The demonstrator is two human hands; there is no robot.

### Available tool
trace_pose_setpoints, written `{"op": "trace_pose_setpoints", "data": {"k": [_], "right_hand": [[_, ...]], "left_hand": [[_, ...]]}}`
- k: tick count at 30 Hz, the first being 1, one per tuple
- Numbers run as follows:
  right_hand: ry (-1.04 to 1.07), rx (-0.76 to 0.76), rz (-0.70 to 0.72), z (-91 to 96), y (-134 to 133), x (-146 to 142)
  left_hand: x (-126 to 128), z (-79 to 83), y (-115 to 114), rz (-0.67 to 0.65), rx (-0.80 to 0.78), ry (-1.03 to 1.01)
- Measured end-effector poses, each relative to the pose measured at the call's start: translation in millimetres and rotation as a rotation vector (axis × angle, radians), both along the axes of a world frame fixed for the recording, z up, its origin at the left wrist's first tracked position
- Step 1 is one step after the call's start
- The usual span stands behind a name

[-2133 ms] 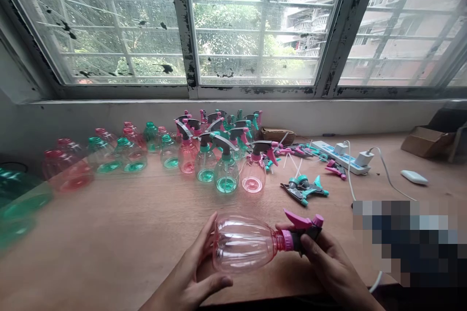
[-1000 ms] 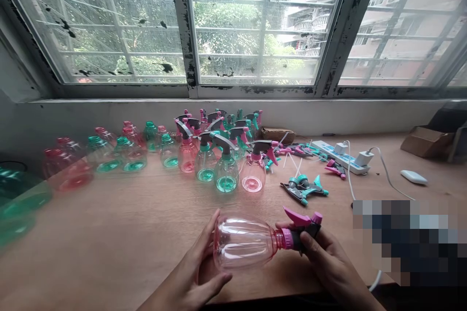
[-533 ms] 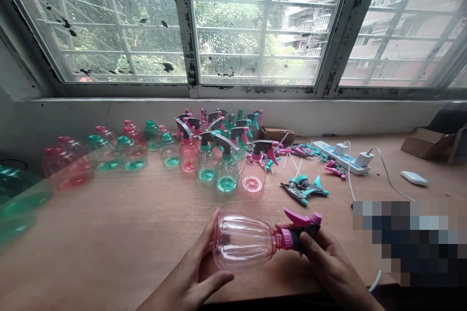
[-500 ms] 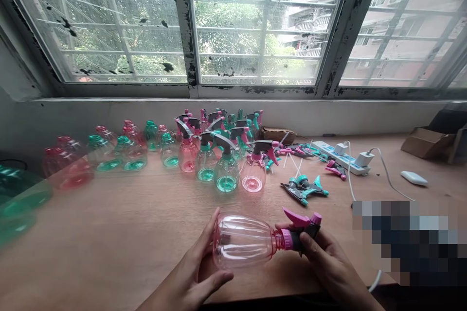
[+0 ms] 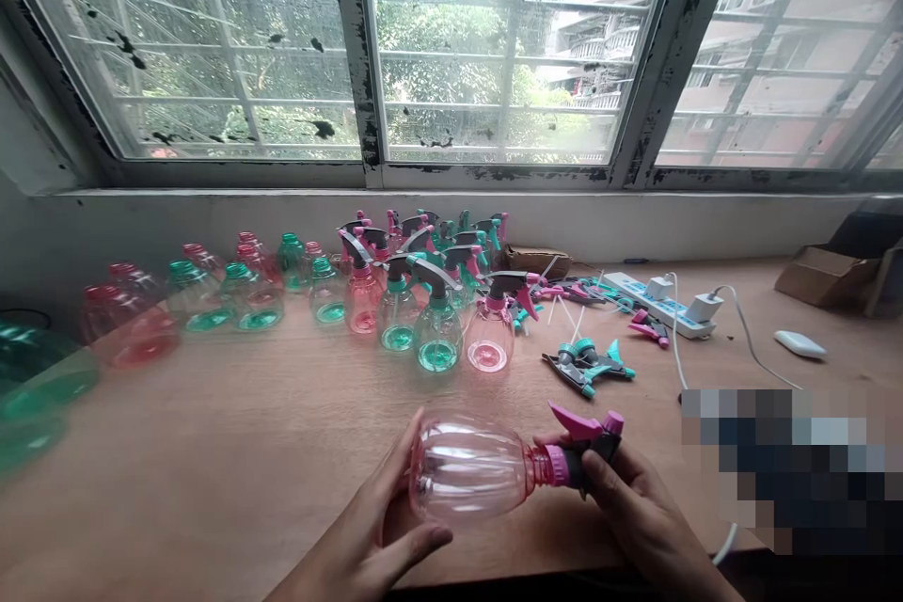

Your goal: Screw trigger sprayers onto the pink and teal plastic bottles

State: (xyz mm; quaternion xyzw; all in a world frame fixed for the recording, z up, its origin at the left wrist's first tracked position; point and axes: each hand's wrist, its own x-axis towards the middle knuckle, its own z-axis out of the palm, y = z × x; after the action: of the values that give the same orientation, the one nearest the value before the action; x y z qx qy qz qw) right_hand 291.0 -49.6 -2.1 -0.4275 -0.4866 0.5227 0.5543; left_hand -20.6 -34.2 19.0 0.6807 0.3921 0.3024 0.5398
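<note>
I hold a clear pink spray bottle (image 5: 469, 468) lying sideways just above the wooden table (image 5: 232, 451), its base to the left. My left hand (image 5: 373, 531) cups the bottle's body from below, fingers curled round it. My right hand (image 5: 635, 508) grips the pink and grey trigger sprayer head (image 5: 585, 442) that sits on the bottle's neck. Behind, a cluster of assembled pink and green spray bottles (image 5: 430, 301) stands on the table.
Capless pink and green bottles (image 5: 212, 301) stand and lie at the left. Loose trigger heads (image 5: 585, 365) lie at mid right. A white power strip (image 5: 663, 301) with plugs and cables, a white oval object (image 5: 800, 343) and a cardboard box (image 5: 825, 273) sit at the right, below the window.
The bottle has turned slightly about its long axis in my hands. Both hands stay in nearly the same place.
</note>
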Motion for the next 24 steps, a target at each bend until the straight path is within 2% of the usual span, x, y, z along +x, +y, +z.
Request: {"op": "trace_pose_setpoints", "data": {"k": [9,14,18,24], "right_hand": [[-0.007,-0.002,0.007,-2.6,0.5,1.8],[0.002,0.004,-0.001,-4.3,0.7,2.4],[0.003,0.021,0.008,-7.0,2.0,3.6],[-0.005,0.018,-0.048,0.6,-0.8,-0.5]], "left_hand": [[-2.4,-8.1,1.5,0.010,-0.031,-0.041],[-2.1,-4.3,1.4,-0.011,-0.057,-0.051],[-0.5,-1.1,2.0,-0.006,-0.006,0.001],[0.6,-4.2,1.6,0.039,-0.003,-0.025]]}}
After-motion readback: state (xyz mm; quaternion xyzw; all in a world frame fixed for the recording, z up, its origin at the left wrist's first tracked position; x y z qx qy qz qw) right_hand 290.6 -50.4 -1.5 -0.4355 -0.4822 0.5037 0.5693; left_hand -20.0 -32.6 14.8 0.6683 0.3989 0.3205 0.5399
